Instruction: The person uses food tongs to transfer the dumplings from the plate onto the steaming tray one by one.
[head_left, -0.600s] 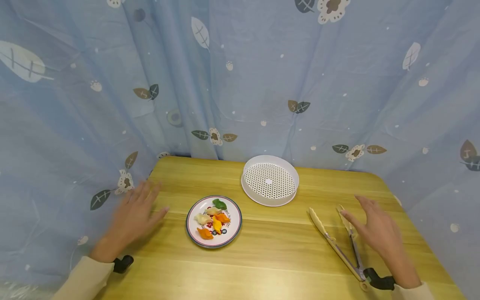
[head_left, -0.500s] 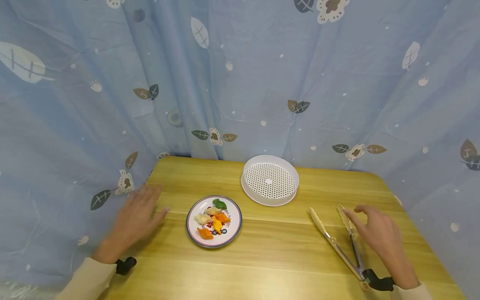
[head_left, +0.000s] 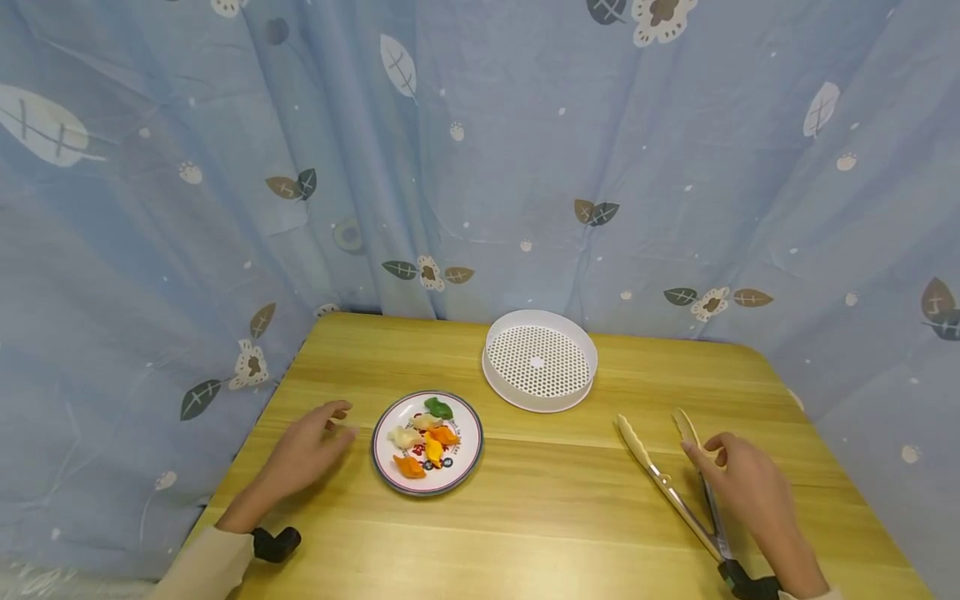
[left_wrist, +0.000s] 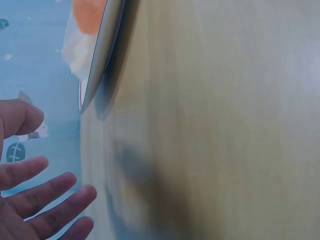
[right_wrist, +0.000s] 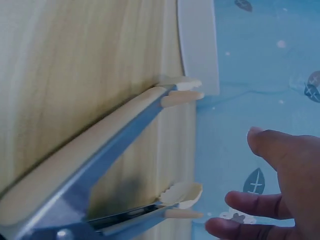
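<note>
My left hand (head_left: 303,454) hovers just left of a round plate (head_left: 468,467), its fingers loosely bent and holding nothing. On the plate lie several dumplings: orange ones (head_left: 410,467), a yellow one (head_left: 434,451), pale ones (head_left: 405,438) and a green one (head_left: 438,408). Over the right arm of a pair of tongs (head_left: 678,500) is my right hand (head_left: 753,487), thumb and fingers apart with a gap between them. The tongs lie spread on the table, cream tips pointing away; in the right wrist view the fingers stand apart from the scalloped tong tips (right_wrist: 182,194).
A white round steamer tray (head_left: 538,362) with a perforated floor stands at the back middle of the wooden table (head_left: 525,533). Behind and at both sides hangs a blue patterned curtain (head_left: 495,167).
My left hand has moved right and toward me, closer to the plate, its fingers bending. My right hand has come down slightly nearer the tongs, with its fingers more curled.
</note>
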